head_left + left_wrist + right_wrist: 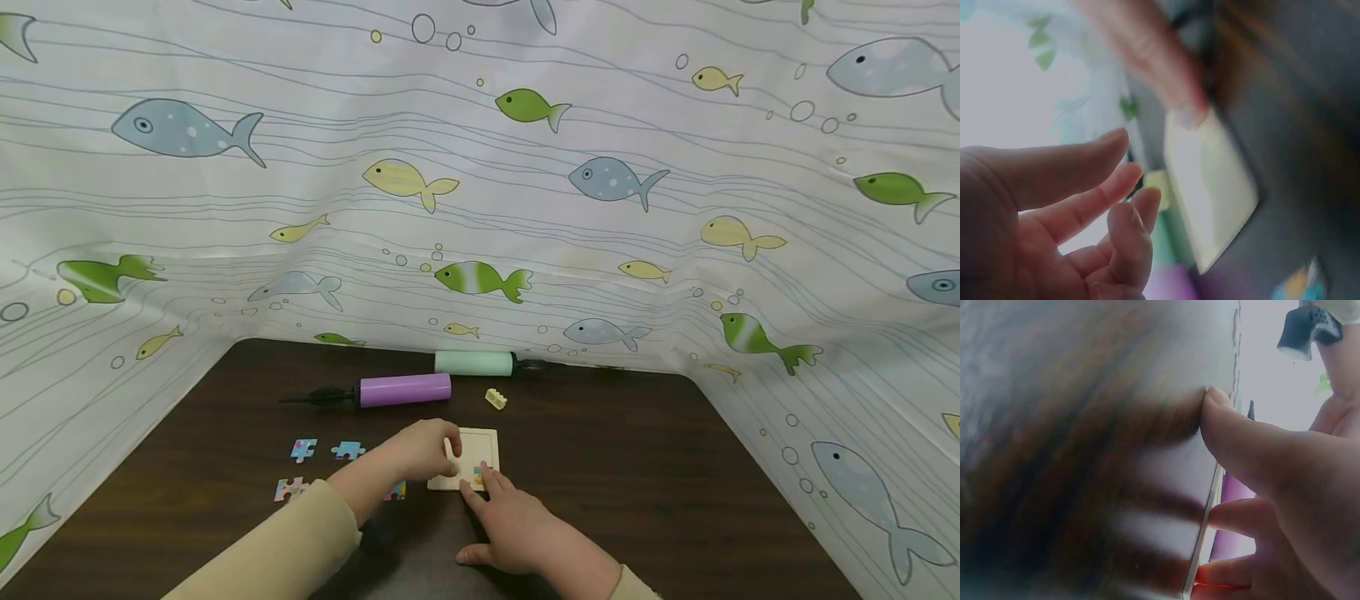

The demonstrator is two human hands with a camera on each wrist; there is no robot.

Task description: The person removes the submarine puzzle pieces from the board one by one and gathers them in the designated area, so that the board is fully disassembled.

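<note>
Toward the left part of the dark brown surface (637, 467), four loose puzzle pieces lie unplaced: one blue-and-pink piece (303, 449), a blue piece (347, 451) just beside it, a pink piece (288, 488) nearer the front edge, and a fourth piece (396, 491) partly hidden under the left forearm. Behind them, nearer the back edge, lies a purple hand pump (390, 390), with a mint-green pump (476, 362) further back and a small yellow block (496, 398) beside it. Near the middle of the surface sits the pale wooden puzzle tray (480, 446), square with a raised rim. The left hand (422, 448) rests on the tray's left side with fingers loosely curled; whether it pinches anything I cannot tell. The right hand (510, 525) lies flat with fingers extended, forefinger tip pressing a colourful piece (478, 476) into the tray's near corner. Judging by this, the puzzle is barely begun: only one piece shows in the tray, with at least four left outside.
</note>
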